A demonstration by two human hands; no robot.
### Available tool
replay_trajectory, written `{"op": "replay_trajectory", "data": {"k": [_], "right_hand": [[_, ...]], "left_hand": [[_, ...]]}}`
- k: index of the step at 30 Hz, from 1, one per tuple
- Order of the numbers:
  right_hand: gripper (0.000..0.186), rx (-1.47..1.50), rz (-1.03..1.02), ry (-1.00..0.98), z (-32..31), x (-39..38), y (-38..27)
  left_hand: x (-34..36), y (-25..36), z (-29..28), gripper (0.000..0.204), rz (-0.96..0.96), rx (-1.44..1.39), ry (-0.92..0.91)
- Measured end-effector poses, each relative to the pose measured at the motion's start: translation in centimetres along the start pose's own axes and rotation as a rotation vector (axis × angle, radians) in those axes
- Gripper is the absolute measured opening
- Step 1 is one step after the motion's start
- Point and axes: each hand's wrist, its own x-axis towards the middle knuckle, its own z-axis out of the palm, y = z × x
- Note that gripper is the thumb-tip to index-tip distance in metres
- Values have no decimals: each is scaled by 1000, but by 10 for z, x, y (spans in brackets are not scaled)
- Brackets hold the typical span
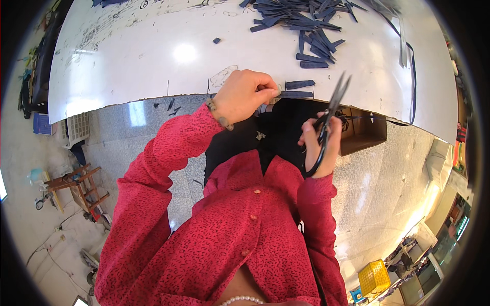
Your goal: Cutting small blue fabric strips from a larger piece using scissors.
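The left hand (247, 94) is positioned at the near edge of the white table (127, 66), palm down, with thumb and index finger closed in a pinch and the other fingers curled under. The pinch holds the left end of the near strip (298, 94), a narrow piece of dark blue material; the strip extends to the right of the fingertips, along the table edge. The far strip (300, 84) lies just beyond it, ahead and to the right of the same fingertips, apart from the hand. A bead bracelet (219, 115) encircles the left wrist. The right hand (321, 140) is located to the right of the left hand and closer to the body; its fingers are wrapped around the handles of the black-handled scissors (337, 97). The blades point forward, away from the right hand, with the tips slightly parted — they are to the right of both strips and clear of them. A loose cluster of cut strips (319, 48) lies ahead of the right hand, and a larger pile of strips (301, 15) is located farther beyond it. A small dark scrap (217, 40) lies ahead and to the left of the left hand. An open cardboard box (365, 132) is located to the right of the right hand, below the table edge.
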Motion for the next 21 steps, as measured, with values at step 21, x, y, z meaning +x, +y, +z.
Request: {"op": "replay_trajectory", "data": {"k": [21], "right_hand": [[33,-97,193,-150,1,-32,18]], "left_hand": [[13,2,-1,18,-43,51,-45]]}}
